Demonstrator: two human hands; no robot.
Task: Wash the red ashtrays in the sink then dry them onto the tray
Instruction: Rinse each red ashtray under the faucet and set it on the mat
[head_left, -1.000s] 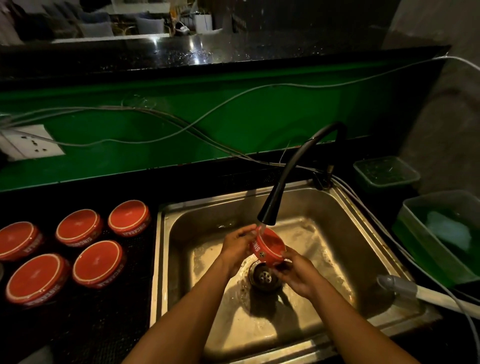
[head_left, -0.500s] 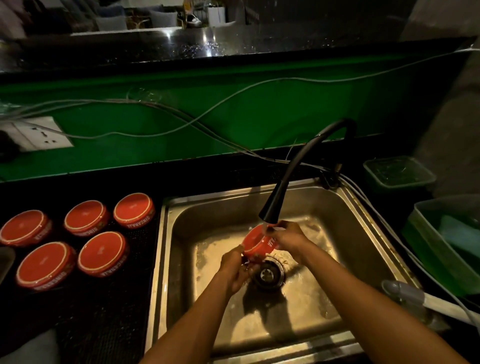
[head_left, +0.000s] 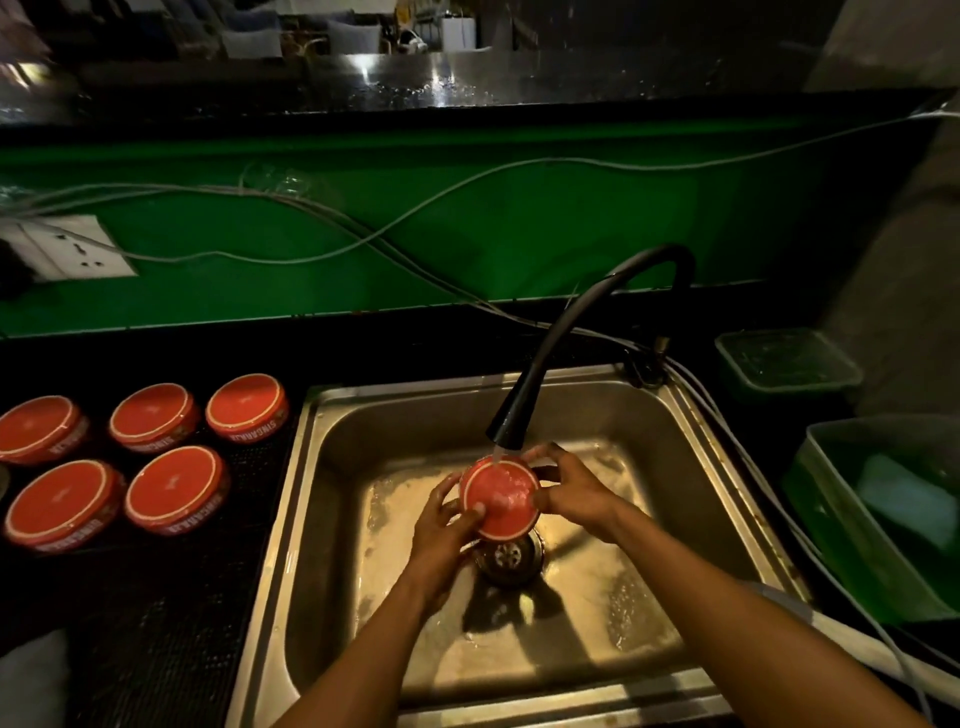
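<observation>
A red ashtray (head_left: 500, 496) is held bottom-up over the drain of the steel sink (head_left: 363, 415), right under the black tap spout (head_left: 511, 426), and water runs onto its flat base. My left hand (head_left: 441, 525) grips its left edge with the thumb on the base. My right hand (head_left: 574, 483) holds its right and far rim with curled fingers. Several more red ashtrays (head_left: 176, 493) lie upside down on the black mesh tray (head_left: 156, 623) left of the sink.
Grey cables (head_left: 415, 218) run along the green wall behind the tap. A wall socket (head_left: 78, 249) is at the far left. Two green plastic tubs (head_left: 883, 499) stand right of the sink, the nearer holding a pale sponge. A white handle (head_left: 872, 649) lies at the sink's right front.
The ashtray has been turned in my hands from tilted on its side to base-up under the stream. My right hand moved round to its right rim, my left came up to its left edge.
</observation>
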